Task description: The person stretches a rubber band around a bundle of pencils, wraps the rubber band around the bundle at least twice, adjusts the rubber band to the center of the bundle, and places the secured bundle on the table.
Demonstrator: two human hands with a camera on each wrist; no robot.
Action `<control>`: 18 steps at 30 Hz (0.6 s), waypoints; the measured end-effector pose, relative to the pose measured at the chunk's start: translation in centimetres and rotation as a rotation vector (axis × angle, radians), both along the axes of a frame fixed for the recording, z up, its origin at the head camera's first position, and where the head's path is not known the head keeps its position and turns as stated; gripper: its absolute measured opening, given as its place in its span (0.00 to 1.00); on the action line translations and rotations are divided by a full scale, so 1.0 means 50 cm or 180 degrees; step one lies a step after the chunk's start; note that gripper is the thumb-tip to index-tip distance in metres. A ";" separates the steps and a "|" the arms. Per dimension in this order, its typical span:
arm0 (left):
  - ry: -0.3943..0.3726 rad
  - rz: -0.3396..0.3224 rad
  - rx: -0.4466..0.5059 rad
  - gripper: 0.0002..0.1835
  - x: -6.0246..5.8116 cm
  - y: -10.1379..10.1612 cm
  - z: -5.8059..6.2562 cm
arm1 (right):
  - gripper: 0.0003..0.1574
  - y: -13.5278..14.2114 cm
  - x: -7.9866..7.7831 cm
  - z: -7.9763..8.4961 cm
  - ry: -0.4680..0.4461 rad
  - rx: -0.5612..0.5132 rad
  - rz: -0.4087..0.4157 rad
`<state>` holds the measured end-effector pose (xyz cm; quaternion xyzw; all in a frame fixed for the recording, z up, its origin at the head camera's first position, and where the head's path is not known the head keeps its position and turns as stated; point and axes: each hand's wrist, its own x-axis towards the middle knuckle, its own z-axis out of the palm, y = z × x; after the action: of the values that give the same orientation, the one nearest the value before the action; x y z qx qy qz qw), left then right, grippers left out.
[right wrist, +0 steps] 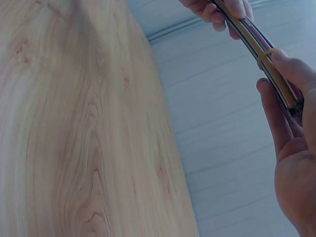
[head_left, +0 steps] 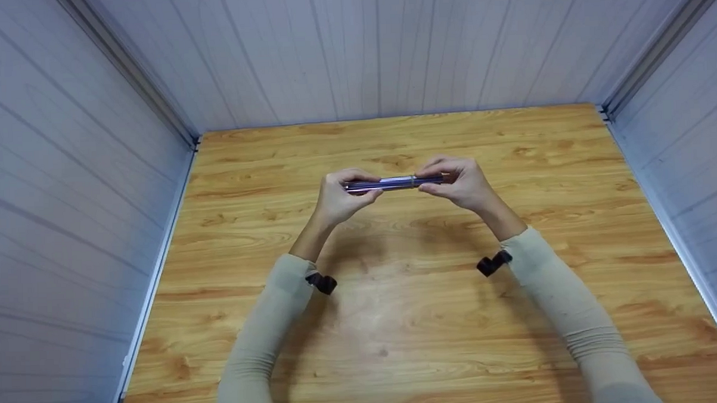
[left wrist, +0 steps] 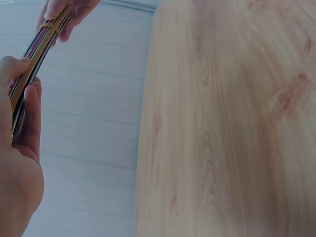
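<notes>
Both hands hold a bundle of pencils [head_left: 396, 183] level above the table. In the wrist views the pencils [left wrist: 30, 66] show gold, dark red and black sides, some with small print. A yellowish rubber band [right wrist: 264, 58] circles the bundle, nearer the right hand. My left hand [head_left: 338, 197] grips one end between thumb and fingers. At the other end, my right hand [head_left: 462, 183] pinches the bundle, its thumb close by the band. The fingers and palms hide parts of both ends.
A wood-grain table [head_left: 387, 332] lies beneath the hands. Pale panelled walls [head_left: 341, 53] enclose its back and both sides. Black wrist cameras [head_left: 322, 283] sit on both sleeves, over the table.
</notes>
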<state>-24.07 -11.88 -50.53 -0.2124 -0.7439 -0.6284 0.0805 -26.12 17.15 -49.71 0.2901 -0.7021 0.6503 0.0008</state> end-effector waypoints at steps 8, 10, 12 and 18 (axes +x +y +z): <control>-0.0051 0.0024 0.0168 0.11 -0.005 0.013 -0.014 | 0.13 -0.017 0.002 -0.011 -0.0011 -0.0075 -0.0179; -0.0076 0.0023 0.0145 0.10 -0.005 0.018 -0.019 | 0.14 -0.020 0.004 -0.016 -0.0003 -0.0111 -0.0178; -0.0079 0.0015 0.0080 0.10 -0.004 0.024 -0.022 | 0.14 -0.024 0.006 -0.022 0.0004 -0.0088 -0.0120; -0.0040 -0.0097 -0.0069 0.10 0.002 0.028 -0.019 | 0.14 -0.025 0.011 -0.023 0.0001 0.0132 -0.0004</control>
<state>-24.00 -10.49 -51.48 -0.2206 -0.7479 -0.6228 0.0640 -25.58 15.90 -50.86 0.2897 -0.7157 0.6355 -0.0046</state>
